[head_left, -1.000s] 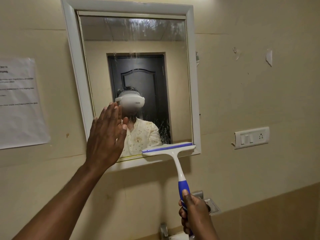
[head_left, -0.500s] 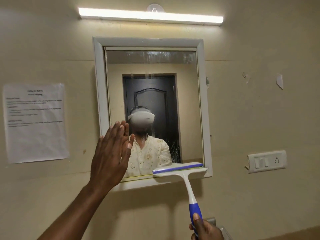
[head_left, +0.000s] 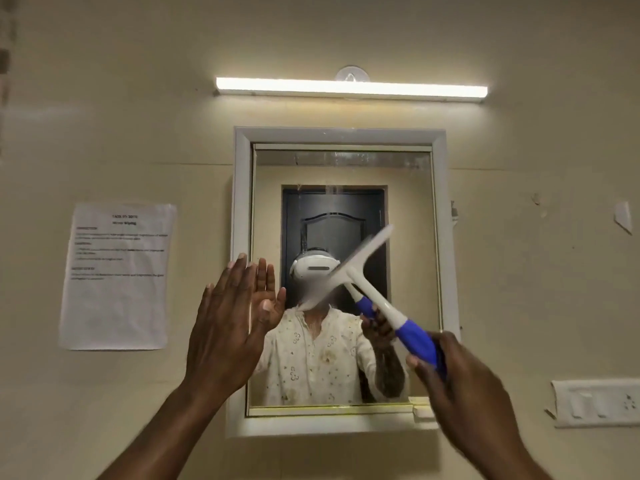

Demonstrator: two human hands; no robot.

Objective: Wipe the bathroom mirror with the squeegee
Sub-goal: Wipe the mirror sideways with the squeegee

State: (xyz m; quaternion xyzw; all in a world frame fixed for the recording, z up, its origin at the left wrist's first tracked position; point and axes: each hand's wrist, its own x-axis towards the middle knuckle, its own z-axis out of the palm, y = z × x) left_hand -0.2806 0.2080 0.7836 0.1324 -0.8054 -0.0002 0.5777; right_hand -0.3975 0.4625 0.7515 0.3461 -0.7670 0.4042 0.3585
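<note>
Right hand (head_left: 450, 372), fingers curled round the blue grip, has swung the squeegee (head_left: 360, 268) up from the mirror's (head_left: 408, 209) lower edge to mid-frame, blade tilted, likely for another downward pass, while left hand (head_left: 228, 323) stays flat, fingers together.

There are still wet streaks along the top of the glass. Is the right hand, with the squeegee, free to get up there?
Probably yes: the right hand holds the squeegee mid-mirror, and nothing lies between its blade and the streaks; the left hand is off to the side.

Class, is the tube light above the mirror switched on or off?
On. The tube light glows bright white along its whole length above the mirror, brightening the wall around it.
</note>
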